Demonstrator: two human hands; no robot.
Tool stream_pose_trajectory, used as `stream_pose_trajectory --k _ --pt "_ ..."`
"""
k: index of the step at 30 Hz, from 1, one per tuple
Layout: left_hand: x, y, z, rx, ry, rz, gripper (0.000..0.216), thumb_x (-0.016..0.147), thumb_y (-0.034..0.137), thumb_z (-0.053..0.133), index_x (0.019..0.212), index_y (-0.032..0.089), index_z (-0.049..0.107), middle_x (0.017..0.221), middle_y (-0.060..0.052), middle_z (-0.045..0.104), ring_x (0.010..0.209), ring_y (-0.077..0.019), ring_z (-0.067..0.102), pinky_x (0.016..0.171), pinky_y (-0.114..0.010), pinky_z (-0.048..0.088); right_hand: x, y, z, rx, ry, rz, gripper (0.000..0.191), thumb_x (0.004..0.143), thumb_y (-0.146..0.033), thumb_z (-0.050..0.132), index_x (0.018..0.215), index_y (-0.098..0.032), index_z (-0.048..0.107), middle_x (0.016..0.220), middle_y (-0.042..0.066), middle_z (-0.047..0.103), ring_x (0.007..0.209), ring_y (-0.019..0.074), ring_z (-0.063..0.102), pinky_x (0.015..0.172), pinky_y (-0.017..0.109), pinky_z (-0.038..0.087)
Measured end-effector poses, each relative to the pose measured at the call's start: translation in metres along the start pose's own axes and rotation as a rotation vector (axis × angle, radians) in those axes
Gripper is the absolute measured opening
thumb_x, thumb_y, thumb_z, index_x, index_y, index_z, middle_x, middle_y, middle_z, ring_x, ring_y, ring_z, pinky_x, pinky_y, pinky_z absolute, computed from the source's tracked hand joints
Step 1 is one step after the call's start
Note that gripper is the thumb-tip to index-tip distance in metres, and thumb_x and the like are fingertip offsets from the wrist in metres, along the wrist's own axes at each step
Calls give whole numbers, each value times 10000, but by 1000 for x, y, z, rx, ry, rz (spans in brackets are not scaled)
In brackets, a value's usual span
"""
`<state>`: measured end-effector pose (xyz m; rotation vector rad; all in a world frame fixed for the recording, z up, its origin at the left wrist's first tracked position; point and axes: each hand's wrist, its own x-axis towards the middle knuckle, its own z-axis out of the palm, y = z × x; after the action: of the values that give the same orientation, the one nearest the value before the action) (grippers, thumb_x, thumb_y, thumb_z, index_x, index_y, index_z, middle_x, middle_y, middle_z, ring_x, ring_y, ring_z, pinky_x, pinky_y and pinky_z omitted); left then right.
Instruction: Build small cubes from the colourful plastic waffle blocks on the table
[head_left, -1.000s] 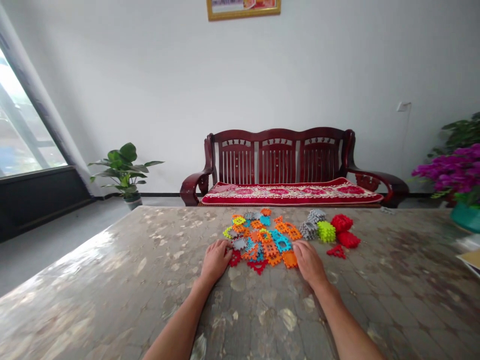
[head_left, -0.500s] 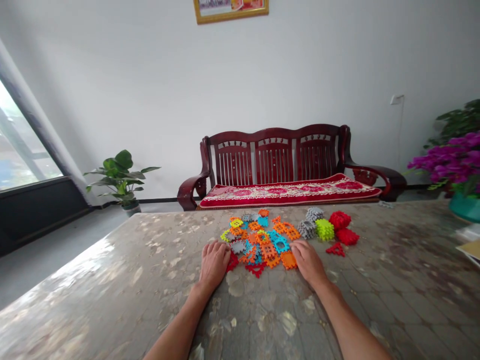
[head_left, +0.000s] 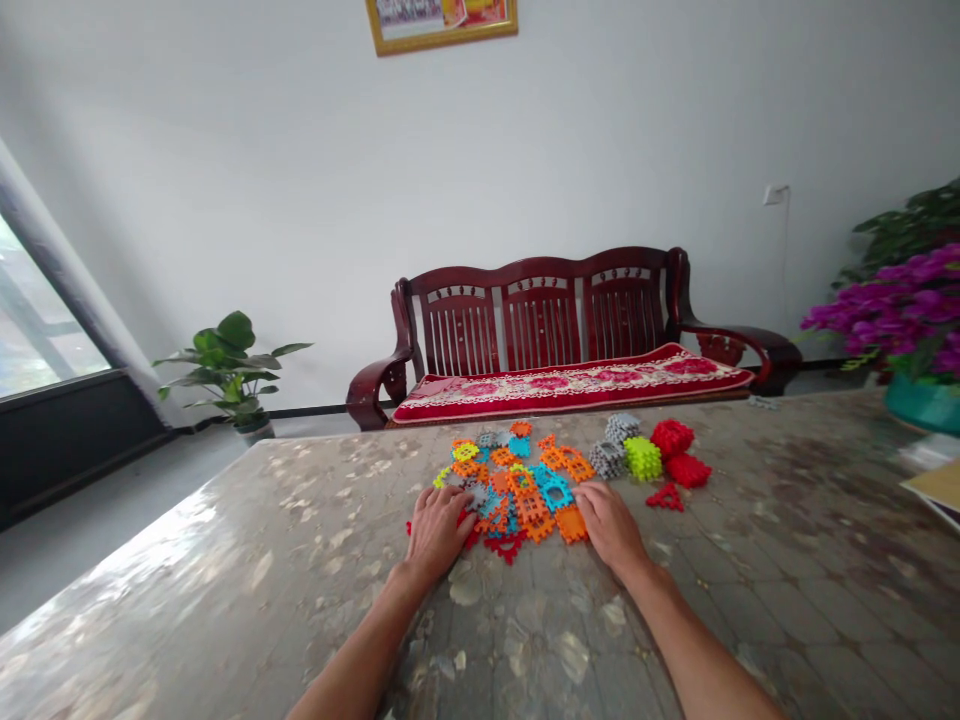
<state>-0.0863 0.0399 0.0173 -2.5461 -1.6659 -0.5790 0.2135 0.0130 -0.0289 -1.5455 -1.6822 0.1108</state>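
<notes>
Flat plastic interlocking building pieces in orange, blue, grey, yellow and red lie in a loose pile on the table. My left hand (head_left: 437, 528) rests at the pile's near left side, fingers stretched out over a grey piece (head_left: 475, 496) and red pieces partly hidden beneath it. My right hand (head_left: 611, 522) lies at the right side, its fingers extended and touching or very close to an orange square piece (head_left: 571, 524). Between the hands are an orange window-shaped piece (head_left: 531, 506), a blue piece with a round hole (head_left: 556, 492) and a red triangular piece (head_left: 506, 546).
Right of the pile stand grey stacks (head_left: 607, 459), a lime-green stack (head_left: 643, 458), red stacks (head_left: 687, 470) and a red triangle (head_left: 666, 497). The patterned table (head_left: 300, 580) reaches toward a wooden bench (head_left: 540, 330). Purple flowers (head_left: 892, 305) stand at the far right.
My left hand has spread its fingers and shifted over the pieces at the pile's left edge, and some red shows on its left side. My right hand stays beside the orange piece.
</notes>
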Motion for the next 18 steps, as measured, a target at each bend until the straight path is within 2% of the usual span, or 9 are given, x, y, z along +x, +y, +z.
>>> stream_pose_trajectory --k 3,7,13,18 --pt "7 4 -2 -11 -54 -48 164 843 298 554 945 268 679 1039 -41 683 1008 -219 598 1040 -412 315 0 -2 -1 -12 -8 -3 363 932 -287 348 949 -206 701 1026 78 681 999 200 600 950 330 437" --pt "13 3 0 -52 -79 -98 99 808 257 563 858 239 646 974 -41 671 927 -205 602 918 -357 392 0 -4 -2 -20 -17 2 364 933 -291 351 929 -227 709 1029 70 684 1008 202 601 956 329 431" --pt "15 -5 8 -143 -57 -142 65 796 209 532 767 211 591 891 -26 626 808 -165 593 751 -279 427 0 -5 -2 -1 -10 5 358 923 -290 359 926 -232 713 1025 75 683 1009 212 600 948 343 441" --pt "19 -7 9 -252 6 -120 70 816 176 491 777 210 539 873 -15 600 824 -148 583 761 -267 450 0 -4 -1 19 -7 17 347 916 -291 369 939 -230 710 1030 76 680 1011 217 597 956 352 441"
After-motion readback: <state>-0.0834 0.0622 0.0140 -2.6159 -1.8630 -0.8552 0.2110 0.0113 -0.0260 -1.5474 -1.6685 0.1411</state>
